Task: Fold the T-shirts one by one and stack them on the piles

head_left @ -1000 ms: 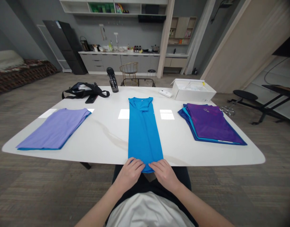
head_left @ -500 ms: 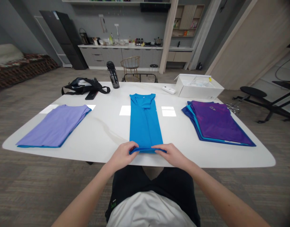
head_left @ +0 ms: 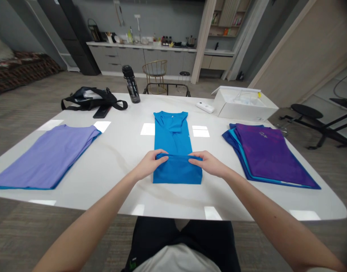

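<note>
Blue shirt (head_left: 173,130) lies lengthwise on the white table (head_left: 116,189), straight ahead of you, its lower part folded up. Your left hand (head_left: 149,164) pinches the left end of the folded edge, your right hand (head_left: 208,164) the right end, both closed narrow on the fabric and holding it. Lavender shirt (head_left: 45,158) lies well off to your left, purple shirt stack (head_left: 268,155) to your right. Black bag (head_left: 90,99) and water bottle (head_left: 130,85) sit farther along the table.

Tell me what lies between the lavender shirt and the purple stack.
In the head view, a blue shirt lies there, folded up at its near end, with the left hand and right hand on it.
</note>
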The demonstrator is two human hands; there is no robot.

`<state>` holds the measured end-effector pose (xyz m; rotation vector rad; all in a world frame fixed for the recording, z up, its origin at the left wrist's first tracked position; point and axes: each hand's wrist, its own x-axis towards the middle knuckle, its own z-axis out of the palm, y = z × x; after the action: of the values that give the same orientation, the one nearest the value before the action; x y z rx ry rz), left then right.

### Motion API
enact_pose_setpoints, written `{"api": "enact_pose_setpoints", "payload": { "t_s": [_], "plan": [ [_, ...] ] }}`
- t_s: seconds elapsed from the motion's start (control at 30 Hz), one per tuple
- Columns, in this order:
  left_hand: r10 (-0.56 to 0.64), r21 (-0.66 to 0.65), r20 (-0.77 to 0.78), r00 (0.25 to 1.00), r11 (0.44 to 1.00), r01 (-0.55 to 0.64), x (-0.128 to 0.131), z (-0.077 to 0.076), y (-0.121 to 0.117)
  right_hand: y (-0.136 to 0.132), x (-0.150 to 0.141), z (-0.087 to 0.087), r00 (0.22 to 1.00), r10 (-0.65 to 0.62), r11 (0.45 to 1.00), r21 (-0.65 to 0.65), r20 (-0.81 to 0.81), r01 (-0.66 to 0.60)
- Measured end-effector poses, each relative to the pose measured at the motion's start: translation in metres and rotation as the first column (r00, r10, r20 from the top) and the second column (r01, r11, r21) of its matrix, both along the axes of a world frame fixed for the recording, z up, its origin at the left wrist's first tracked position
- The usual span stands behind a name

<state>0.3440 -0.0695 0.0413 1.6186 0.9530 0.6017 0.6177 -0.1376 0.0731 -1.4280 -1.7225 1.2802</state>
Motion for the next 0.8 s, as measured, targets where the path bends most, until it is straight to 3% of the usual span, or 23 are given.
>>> {"api": "enact_pose_setpoints", "payload": {
  "t_s": [0.17,0.27,0.37,0.47,0.6,0.7,0.8],
  "plan": [
    [0.105,0.179,0.054,0.993,0.977,-0.113,0.018,0.02,0.052,0.066,0.011,0.021,0.999,-0.028,0.999,0.046,-0.032,0.029],
    [0.147,0.25,0.055,0.988,0.955,-0.157,0.03,0.031,0.102,0.119,0.02,0.031,0.998,-0.062,0.994,0.088,-0.006,0.062],
    [0.17,0.278,0.112,0.979,0.941,-0.195,0.045,0.031,0.161,0.18,0.028,0.031,0.993,-0.122,0.988,0.101,0.003,0.121],
    [0.202,0.302,0.157,0.967,0.922,-0.242,0.059,0.016,0.223,0.243,0.036,0.02,0.982,-0.189,0.979,0.07,-0.022,0.19],
    [0.328,0.329,0.068,0.942,0.884,-0.331,0.075,-0.021,0.293,0.318,0.04,-0.016,0.953,-0.303,0.951,0.067,-0.013,0.303],
    [0.421,0.4,-0.05,0.906,0.84,-0.367,0.084,-0.049,0.326,0.356,0.038,-0.051,0.916,-0.378,0.913,0.22,0.137,0.344],
    [0.476,0.5,-0.15,0.867,0.793,-0.349,0.092,-0.065,0.343,0.373,0.036,-0.078,0.846,-0.448,0.86,0.397,0.288,0.321]
  ]
}}
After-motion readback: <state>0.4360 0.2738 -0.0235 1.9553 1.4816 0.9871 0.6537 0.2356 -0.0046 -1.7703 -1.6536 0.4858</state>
